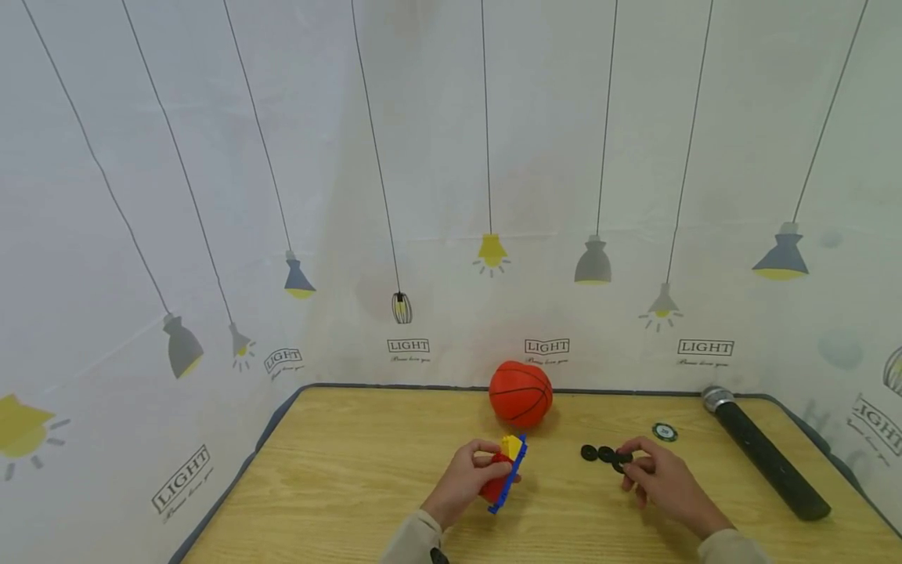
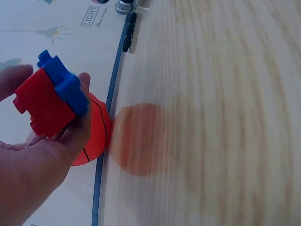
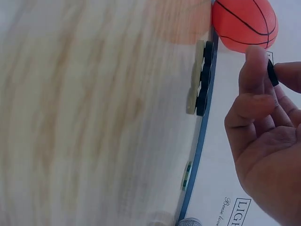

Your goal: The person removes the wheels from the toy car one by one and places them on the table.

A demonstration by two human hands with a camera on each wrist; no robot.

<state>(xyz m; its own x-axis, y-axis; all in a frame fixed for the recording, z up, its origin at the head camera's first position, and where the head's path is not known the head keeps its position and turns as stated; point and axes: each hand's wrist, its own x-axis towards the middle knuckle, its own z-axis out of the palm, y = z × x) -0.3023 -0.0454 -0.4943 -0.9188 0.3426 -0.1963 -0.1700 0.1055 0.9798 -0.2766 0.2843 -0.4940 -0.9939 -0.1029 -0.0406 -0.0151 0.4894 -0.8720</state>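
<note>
My left hand (image 1: 458, 479) grips a toy built of bricks (image 1: 503, 478), with red and yellow blocks on a long blue base. In the left wrist view, the red block (image 2: 44, 103) and the blue base (image 2: 70, 92) show between thumb and fingers. My right hand (image 1: 665, 482) pinches a small black wheel (image 3: 272, 73) between thumb and fingertips, above the table. Close to those fingertips, several more black wheels (image 1: 589, 453) lie flat on the wood, one partly hidden by the hand.
A red toy basketball (image 1: 521, 394) sits at the table's back edge, beyond the left hand. Behind the right hand lies a green-and-white poker chip (image 1: 665, 432). A black microphone (image 1: 768, 454) with a silver head lies along the right side of the wooden table (image 1: 338, 478).
</note>
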